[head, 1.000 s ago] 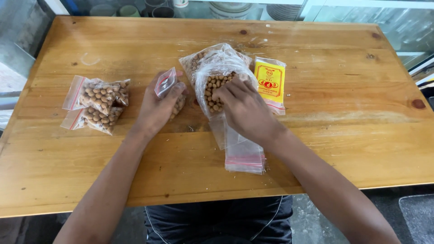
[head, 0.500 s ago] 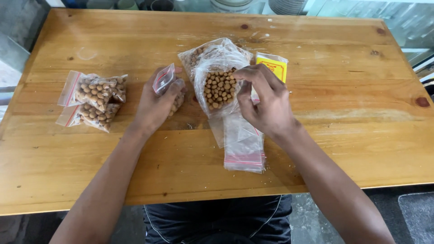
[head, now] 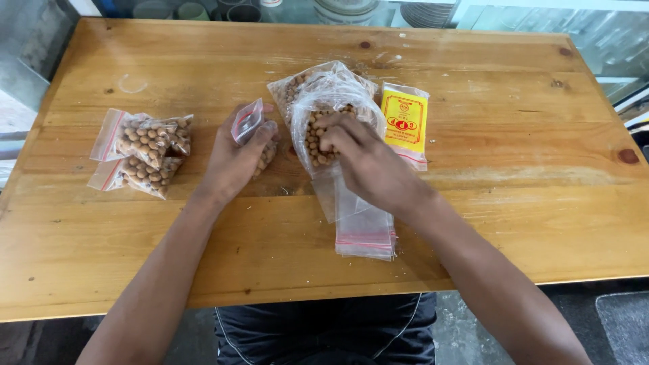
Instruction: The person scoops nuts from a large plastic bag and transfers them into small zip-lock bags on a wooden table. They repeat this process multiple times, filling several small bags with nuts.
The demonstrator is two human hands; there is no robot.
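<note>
Open clear nut bag (head: 324, 101), small half-filled zip pouch (head: 249, 123)

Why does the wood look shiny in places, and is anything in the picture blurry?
Head view: soft daylight from the far side puts pale glare on the table and on the big clear bag; shadows are faint; left hand, right hand and nuts look sharp; the table edges bow slightly from the wide lens.

The right hand (head: 368, 165) has dropped from the raised bag rim back into the big bag of nuts (head: 324, 111).
</note>
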